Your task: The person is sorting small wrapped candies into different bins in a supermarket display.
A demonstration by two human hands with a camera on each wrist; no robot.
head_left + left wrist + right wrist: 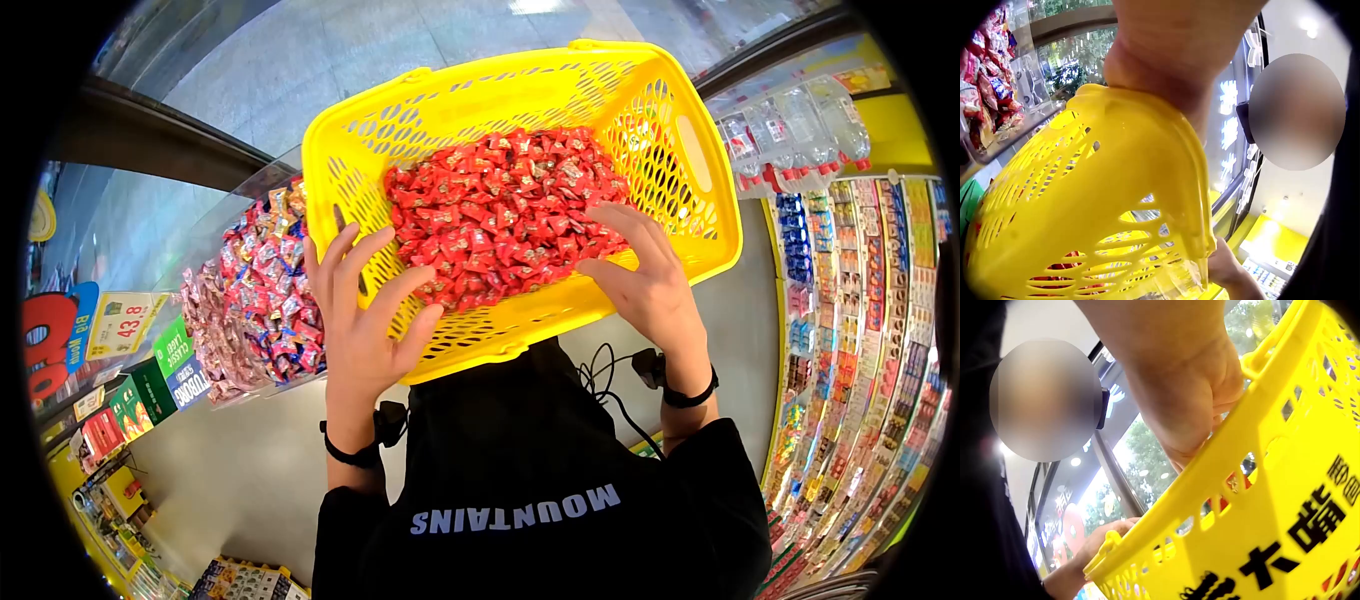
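Note:
A yellow plastic basket (525, 348) with perforated walls sits in front of the person, holding many red-wrapped candies (500, 215). The left hand (362, 315) is over the basket's near left corner, its fingers spread and slightly bent, with nothing held between them. Over the near rim reaches the right hand (648, 285), thumb and fingers apart, fingertips right at the edge of the candies. In the right wrist view, that hand (1179, 406) passes behind the basket's rim (1235, 419), which hides its fingertips. The left wrist view shows mostly the basket's outer wall (1116, 169).
Clear bins of mixed wrapped candies (270, 290) stand left of the basket, near price signs (125, 325). Bottles (795, 135) lie beyond its right side, above long stocked shelves (850, 320). A dark cable (605, 385) hangs near the right wrist.

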